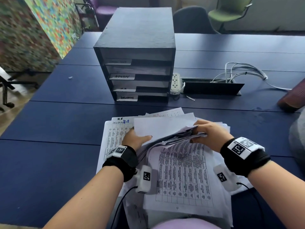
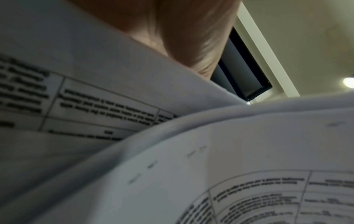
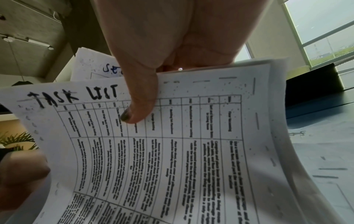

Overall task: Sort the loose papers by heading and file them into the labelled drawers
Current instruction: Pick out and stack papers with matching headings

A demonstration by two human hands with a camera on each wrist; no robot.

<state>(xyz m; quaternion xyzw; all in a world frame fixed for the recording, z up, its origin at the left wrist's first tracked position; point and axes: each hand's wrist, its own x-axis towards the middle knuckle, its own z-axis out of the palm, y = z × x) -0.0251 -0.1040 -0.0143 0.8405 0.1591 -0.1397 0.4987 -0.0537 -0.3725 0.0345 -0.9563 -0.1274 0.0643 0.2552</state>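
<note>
A loose pile of printed table sheets (image 1: 183, 176) lies on the dark blue table (image 1: 57, 123) in front of me. My left hand (image 1: 136, 138) holds a lifted bundle of sheets (image 1: 158, 128), thumb on top. My right hand (image 1: 209, 133) grips the bundle's far edge. In the right wrist view its thumb (image 3: 138, 106) presses on a sheet headed "TASK LIST" (image 3: 172, 144). Behind that is a sheet with a blue heading (image 3: 107, 66), partly hidden. The black drawer unit (image 1: 138, 38) stands beyond the pile. Its labels read ADMIN (image 1: 122, 76), H.R (image 1: 123, 88) and SECURITY (image 1: 127, 97); the top label is illegible.
Right of the drawer unit lie a white power strip (image 1: 175, 83), an open cable flap (image 1: 212, 88) and white cables (image 1: 244, 71). A brown object (image 1: 293, 96) pokes in at the right edge. Chairs (image 1: 231, 12) stand behind the table and a colourful panel (image 1: 54, 25) at the left.
</note>
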